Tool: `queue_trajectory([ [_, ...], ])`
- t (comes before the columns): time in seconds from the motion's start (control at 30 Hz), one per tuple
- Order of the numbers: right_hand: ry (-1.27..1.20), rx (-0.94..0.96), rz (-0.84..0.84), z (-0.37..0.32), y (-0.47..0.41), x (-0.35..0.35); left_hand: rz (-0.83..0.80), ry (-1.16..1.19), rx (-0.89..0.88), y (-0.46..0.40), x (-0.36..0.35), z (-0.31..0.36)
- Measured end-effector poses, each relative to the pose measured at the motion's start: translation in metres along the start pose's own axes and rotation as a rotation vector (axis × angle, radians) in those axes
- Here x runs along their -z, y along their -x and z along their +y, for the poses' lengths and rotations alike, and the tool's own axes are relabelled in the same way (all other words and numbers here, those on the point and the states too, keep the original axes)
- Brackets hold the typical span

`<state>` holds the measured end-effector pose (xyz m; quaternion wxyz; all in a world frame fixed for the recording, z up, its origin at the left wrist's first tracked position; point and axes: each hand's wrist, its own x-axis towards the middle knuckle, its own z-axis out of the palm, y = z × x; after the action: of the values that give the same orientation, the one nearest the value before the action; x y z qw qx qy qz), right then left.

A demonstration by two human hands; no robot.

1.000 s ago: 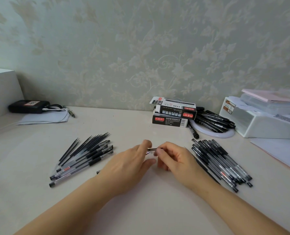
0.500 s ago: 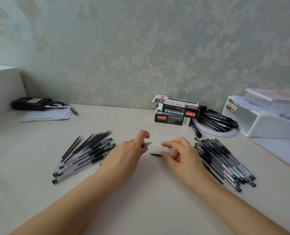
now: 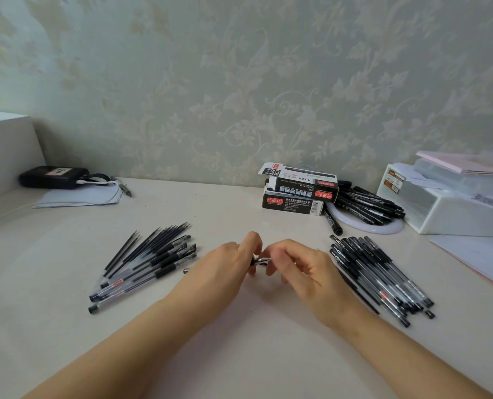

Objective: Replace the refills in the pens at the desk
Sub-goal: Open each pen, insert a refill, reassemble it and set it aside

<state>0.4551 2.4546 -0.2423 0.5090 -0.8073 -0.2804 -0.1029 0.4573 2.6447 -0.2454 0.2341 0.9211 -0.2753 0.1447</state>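
Both hands have come back together since half a second ago, when they were apart with the left one lifting a pen tip and the right one over a small black piece on the bench; now they meet at mid-bench. Left hand (image 3: 225, 266) has its grip curled round a pen (image 3: 260, 261), of which only the metal tip and a bit of black collar show between the two hands. Right hand (image 3: 303, 266) has thumb and forefinger pinched close at that same tip end, blurred, so whether they hold the tip itself or a small part against it I cannot tell. Long axis of the pen runs left to right, nearly level, with the metal tip pointing right toward the right hand; its far end pokes out behind the left wrist.

Left of the hands lies a fan of loose refills (image 3: 150, 243) and clear-barrelled pens (image 3: 141, 272), points toward the back right. Right of the hands, a thicker heap of capped pens (image 3: 383, 277) lies slanting toward the front right, just beside the right wrist. Behind it, two stacked pen boxes (image 3: 297, 191) stand near the wall, with black markers (image 3: 366, 203) piled on a white ring. White storage box (image 3: 441, 208) sits at the far right, and a black device (image 3: 52, 177) at the far left.
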Motion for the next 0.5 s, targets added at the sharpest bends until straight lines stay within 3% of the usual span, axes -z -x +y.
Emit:
queue_trajectory([
  [0.2,0.062,-0.017,0.002,0.005,-0.001,-0.003,-0.026,-0.014,-0.014,0.000,0.002,0.008],
  [0.5,-0.098,-0.192,0.039,0.015,-0.006,0.002,-0.005,-0.141,0.020,0.000,0.011,0.013],
])
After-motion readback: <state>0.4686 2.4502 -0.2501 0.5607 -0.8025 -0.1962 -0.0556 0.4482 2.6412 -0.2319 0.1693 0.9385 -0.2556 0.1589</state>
